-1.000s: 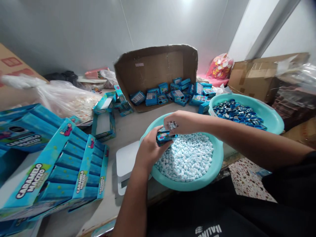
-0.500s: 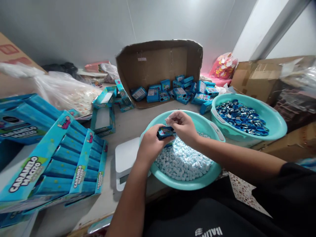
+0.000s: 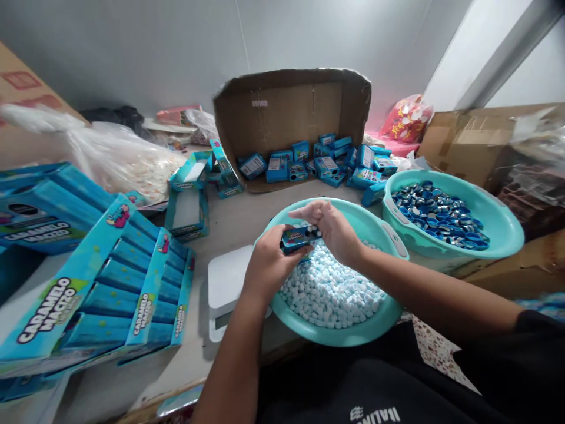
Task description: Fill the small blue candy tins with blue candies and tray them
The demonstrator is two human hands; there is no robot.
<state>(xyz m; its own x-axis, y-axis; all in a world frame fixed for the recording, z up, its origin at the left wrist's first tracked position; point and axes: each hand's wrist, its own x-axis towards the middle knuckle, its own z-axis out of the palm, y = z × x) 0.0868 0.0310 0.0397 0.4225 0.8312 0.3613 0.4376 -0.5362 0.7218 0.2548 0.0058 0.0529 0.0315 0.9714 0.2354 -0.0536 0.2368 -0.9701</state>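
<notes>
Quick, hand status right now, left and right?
Left hand: closed, holding a blue box.
Right hand: open beside the box, over the basin; contact with the box cannot be told.

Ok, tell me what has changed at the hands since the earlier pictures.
The bare right hand, earlier curled around a handful, has opened out flat beside the small blue rectangular printed box; a few small whitish pieces now show at the box's end. The bare left hand still grips the box. The round turquoise plastic basin and flat white scale stayed put.
</notes>
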